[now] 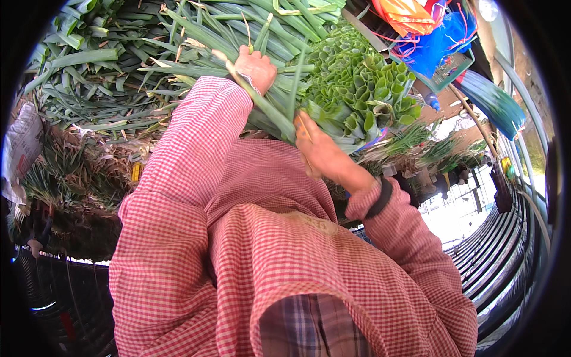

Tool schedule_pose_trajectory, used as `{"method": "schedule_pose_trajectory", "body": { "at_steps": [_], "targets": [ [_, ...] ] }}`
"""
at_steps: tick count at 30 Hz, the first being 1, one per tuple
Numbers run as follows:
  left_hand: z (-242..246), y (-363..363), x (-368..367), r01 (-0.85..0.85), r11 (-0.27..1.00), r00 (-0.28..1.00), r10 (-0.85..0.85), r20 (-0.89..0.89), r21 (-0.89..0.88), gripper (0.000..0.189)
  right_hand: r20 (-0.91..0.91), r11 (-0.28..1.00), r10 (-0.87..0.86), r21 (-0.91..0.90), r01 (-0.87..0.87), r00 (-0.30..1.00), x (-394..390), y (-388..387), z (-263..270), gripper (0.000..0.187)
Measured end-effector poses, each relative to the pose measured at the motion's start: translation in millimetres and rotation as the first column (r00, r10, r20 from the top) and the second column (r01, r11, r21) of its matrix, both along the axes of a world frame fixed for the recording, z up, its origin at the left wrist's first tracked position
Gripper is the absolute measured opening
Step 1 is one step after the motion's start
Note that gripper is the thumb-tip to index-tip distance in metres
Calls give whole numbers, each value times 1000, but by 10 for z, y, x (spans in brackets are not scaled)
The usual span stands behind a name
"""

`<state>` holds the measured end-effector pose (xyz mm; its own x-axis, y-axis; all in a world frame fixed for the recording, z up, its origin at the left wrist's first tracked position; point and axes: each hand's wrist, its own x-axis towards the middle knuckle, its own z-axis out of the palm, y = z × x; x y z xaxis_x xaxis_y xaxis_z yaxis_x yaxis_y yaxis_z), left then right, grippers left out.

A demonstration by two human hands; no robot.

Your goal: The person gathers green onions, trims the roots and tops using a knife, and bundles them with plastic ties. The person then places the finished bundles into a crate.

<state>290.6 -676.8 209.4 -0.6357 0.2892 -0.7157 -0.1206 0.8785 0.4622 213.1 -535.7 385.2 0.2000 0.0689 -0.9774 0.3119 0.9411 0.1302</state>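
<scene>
My left hand [258, 71] lies on a heap of long green scallion leaves [250, 26], its fingers curled around some of them. Nearer my body, my right hand [323, 149] is blurred and closed around a small orange object [302, 127], possibly a tool handle; its far end is hidden. A long pale-green scallion stalk [267, 107] slants from beside my left wrist down to the fingers of my right hand. Just beyond my right hand stands a large bundle of scallions [357, 80], its cut hollow green ends facing up.
More loose leaves [107, 85] are piled at the left. Blue netting [439, 47] and an orange bag [403, 18] top a green crate [453, 71] at the upper right. A tied scallion bundle [493, 105] lies beyond. A white sack [23, 143] stands far left.
</scene>
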Motion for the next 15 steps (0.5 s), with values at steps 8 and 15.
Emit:
{"method": "schedule_pose_trajectory", "body": {
  "at_steps": [8, 15],
  "targets": [
    [-52, -48, -153, 50, 999, 995, -48, 86, -13, 39, 27, 992, -57, 114, 53, 998, 67, -159, -516, 72],
    [860, -298, 391, -97, 958, 964, 157, -214, 270, 100, 21, 992, -32, 121, 29, 999, 75, -226, -502, 71]
  ]
}}
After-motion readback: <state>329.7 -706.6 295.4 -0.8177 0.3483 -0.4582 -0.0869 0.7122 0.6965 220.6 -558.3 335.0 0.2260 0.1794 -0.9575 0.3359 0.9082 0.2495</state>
